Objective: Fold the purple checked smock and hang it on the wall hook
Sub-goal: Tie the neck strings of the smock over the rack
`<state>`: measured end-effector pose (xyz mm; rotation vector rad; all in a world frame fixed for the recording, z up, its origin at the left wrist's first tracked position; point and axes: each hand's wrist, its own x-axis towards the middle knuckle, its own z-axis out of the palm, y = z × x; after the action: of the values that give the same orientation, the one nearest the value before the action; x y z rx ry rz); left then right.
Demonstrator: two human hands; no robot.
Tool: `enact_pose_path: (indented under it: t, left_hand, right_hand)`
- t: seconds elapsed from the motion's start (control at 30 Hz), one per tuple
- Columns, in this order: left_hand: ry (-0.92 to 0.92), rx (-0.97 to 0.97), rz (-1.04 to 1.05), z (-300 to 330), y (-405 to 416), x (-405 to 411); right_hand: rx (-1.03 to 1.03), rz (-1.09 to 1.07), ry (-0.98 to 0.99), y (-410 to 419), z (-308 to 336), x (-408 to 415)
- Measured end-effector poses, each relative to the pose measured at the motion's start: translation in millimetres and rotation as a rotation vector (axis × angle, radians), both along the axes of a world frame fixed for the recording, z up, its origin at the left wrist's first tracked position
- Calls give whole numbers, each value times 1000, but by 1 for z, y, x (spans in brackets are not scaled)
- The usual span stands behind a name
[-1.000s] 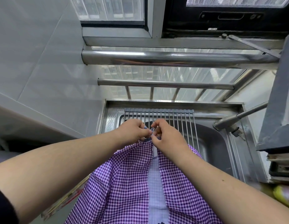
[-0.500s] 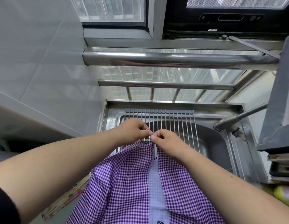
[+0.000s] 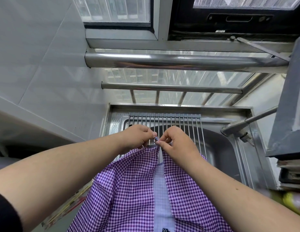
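CHANGE: hands barely shift from a second ago, fingertips regripping | left hand [image 3: 137,137] and right hand [image 3: 176,142] pinch neck edges of smock [image 3: 129,190], held over sink [image 3: 218,148] | STAGE: collar fastening; fold, hook pending

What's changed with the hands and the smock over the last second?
Little. The right hand dropped slightly, then came back up; both it and the left hand keep pinching the top edge of the purple checked cloth smock at its opening, above the steel sink. Nothing was let go; the smock hangs as before.
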<state>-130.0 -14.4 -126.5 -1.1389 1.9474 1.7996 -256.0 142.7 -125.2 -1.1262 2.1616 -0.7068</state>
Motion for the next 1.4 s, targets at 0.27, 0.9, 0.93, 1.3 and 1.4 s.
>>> enact_pose_path:
  t: [0.27, 0.9, 0.93, 1.3, 1.4]
  left_hand:
    - [-138, -412, -173, -10, -6, -3]
    - [-180, -887, -485, -14, 2, -15]
    - [-185, -852, -470, -14, 2, -15]
    - [-58, -244, -151, -13, -2, -10]
    - [-82, -232, -191, -14, 0, -12]
  right_hand:
    - [100, 141, 53, 16, 1, 0]
    - [289, 233, 52, 19, -9, -6]
    - [286, 229, 45, 19, -8, -6]
    - [181, 72, -11, 21, -4, -3]
    - [165, 62, -11, 19, -4, -4]
